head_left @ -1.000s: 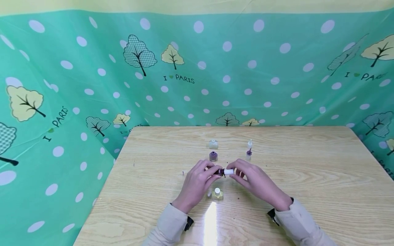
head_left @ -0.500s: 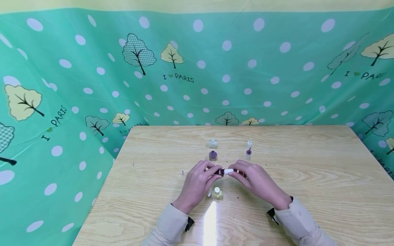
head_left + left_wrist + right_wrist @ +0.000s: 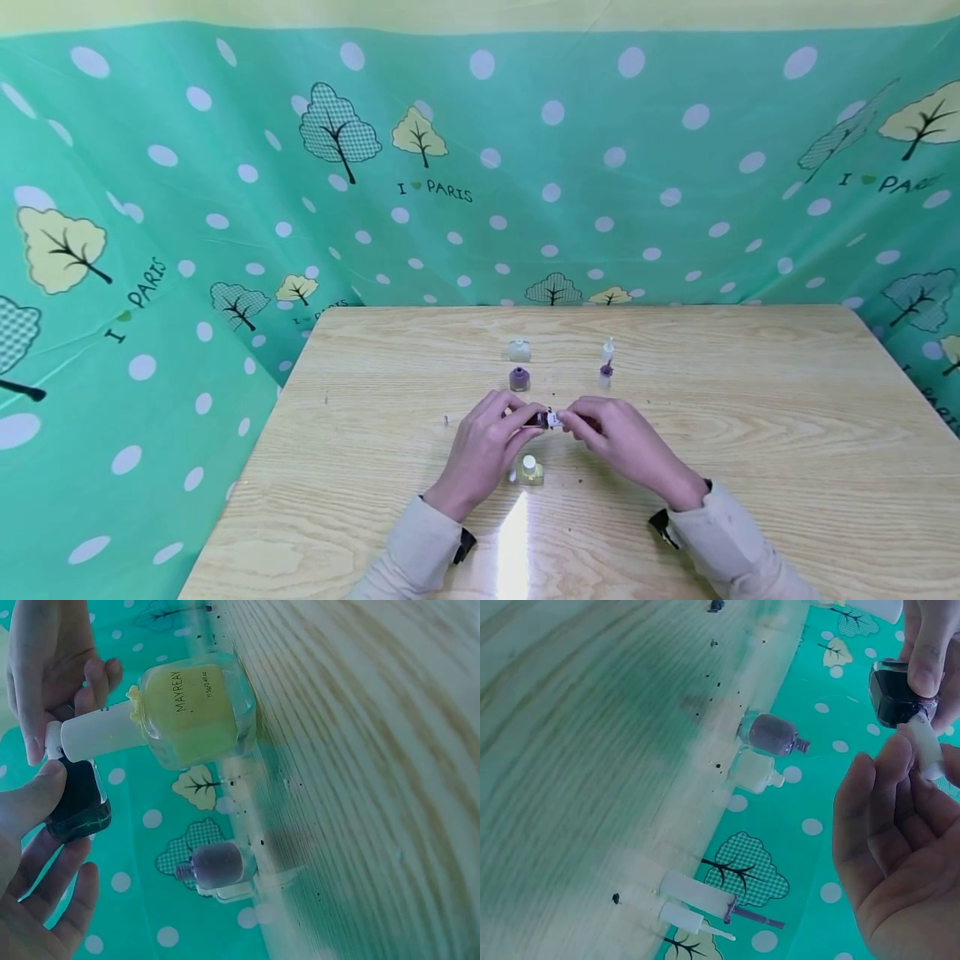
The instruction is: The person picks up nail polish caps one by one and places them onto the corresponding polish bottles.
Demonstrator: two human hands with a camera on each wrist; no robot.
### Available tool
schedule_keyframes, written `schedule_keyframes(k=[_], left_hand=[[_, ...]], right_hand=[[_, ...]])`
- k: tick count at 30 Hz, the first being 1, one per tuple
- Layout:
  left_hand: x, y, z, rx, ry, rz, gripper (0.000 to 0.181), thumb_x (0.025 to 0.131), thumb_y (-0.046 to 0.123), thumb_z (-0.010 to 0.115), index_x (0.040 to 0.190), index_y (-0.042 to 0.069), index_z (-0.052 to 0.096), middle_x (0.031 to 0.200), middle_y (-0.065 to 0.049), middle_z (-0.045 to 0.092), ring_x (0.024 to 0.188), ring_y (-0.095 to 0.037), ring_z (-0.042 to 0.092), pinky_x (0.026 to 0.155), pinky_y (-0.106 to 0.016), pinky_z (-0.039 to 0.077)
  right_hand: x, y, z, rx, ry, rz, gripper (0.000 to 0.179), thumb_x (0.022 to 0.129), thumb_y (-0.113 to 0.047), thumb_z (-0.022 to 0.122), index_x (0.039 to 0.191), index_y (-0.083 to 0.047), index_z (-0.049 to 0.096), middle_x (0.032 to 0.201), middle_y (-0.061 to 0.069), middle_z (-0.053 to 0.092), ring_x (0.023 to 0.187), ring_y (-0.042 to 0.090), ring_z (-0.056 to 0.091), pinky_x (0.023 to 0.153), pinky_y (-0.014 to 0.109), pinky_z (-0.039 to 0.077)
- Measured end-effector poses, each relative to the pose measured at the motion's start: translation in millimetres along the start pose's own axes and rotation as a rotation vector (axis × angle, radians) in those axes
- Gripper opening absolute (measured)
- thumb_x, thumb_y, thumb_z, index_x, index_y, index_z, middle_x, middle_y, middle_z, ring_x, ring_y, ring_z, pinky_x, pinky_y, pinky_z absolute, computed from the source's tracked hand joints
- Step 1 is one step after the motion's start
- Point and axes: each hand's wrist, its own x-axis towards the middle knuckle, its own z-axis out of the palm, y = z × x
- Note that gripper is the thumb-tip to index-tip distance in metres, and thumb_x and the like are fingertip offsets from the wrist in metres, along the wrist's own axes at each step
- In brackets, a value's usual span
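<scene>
Wooden table (image 3: pixel 337 483); left grip (image 3: pixel 480 448) clasps dark-filled bottle (image 3: pixel 892 696), right grip (image 3: pixel 618 437) pinches white cap (image 3: pixel 928 750).

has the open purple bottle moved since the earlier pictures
No. In the head view, the purple bottle shows no visible shift either way against the table's back edge.
</scene>
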Motion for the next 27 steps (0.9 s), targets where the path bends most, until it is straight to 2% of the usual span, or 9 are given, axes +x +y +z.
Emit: schedule_keyframes(k=[4,8,13,18,22,27], left_hand=[[0.6,-0.4,0.3,-0.006,-0.009,-0.015,0.025,0.091,0.024,0.071,0.114,0.014,0.073,0.1,0.006,0.062,0.088,-0.007,0.056,0.075,-0.016,0.05],[0.4,-1.2,0.3,-0.013,-0.006,-0.026,0.025,0.09,0.023,0.073,0.112,0.014,0.074,0.099,0.006,0.063,0.087,-0.006,0.057,0.074,-0.016,0.051],[0.5,-1.2,0.3,-0.011,-0.001,-0.02,0.025,0.089,0.024,0.073,0.112,0.015,0.074,0.099,0.006,0.063,0.086,-0.006,0.056,0.073,-0.015,0.05],[0.4,-1.2,0.6,-0.015,0.003,-0.017,0.024,0.09,0.024,0.072,0.112,0.014,0.074,0.098,0.006,0.063,0.086,-0.006,0.057,0.073,-0.014,0.05],[0.3,-1.0,0.0,-0.018,0.015,-0.015,0.023,0.09,0.023,0.072,0.111,0.014,0.074,0.098,0.006,0.063,0.088,-0.007,0.058,0.075,-0.014,0.05],[0.3,-2.3,1.0,-0.012,0.037,0.013,0.024,0.09,0.024,0.071,0.111,0.013,0.075,0.1,0.005,0.064,0.089,-0.007,0.059,0.077,-0.014,0.05]], right_hand=[[-1.7,0.2,0.1,-0.007,0.028,-0.023,0.025,0.097,-0.038,0.062,0.104,-0.016,0.071,0.077,-0.014,0.06,0.064,-0.001,0.052,0.058,0.02,0.049],[-3.4,-0.4,-1.2,-0.034,0.054,-0.088,0.03,0.091,-0.027,0.073,0.117,-0.013,0.068,0.086,-0.012,0.065,0.069,-0.003,0.055,0.063,0.021,0.054],[-5.5,-0.5,-1.4,-0.061,0.086,-0.153,0.023,0.089,-0.016,0.075,0.111,-0.016,0.07,0.093,-0.01,0.068,0.07,-0.005,0.055,0.062,0.019,0.054],[-5.9,-1.4,-0.6,-0.094,0.113,-0.176,0.015,0.092,-0.021,0.072,0.106,-0.018,0.072,0.09,-0.012,0.069,0.068,-0.005,0.054,0.058,0.016,0.05],[-4.8,-2.4,1.0,-0.097,0.099,-0.141,0.013,0.096,-0.028,0.066,0.101,-0.019,0.074,0.085,-0.013,0.067,0.063,-0.004,0.051,0.055,0.016,0.046],[-2.8,-1.0,3.1,-0.06,0.056,-0.054,0.026,0.101,-0.035,0.056,0.085,-0.02,0.07,0.068,-0.014,0.056,0.055,-0.002,0.042,0.05,0.019,0.041]])
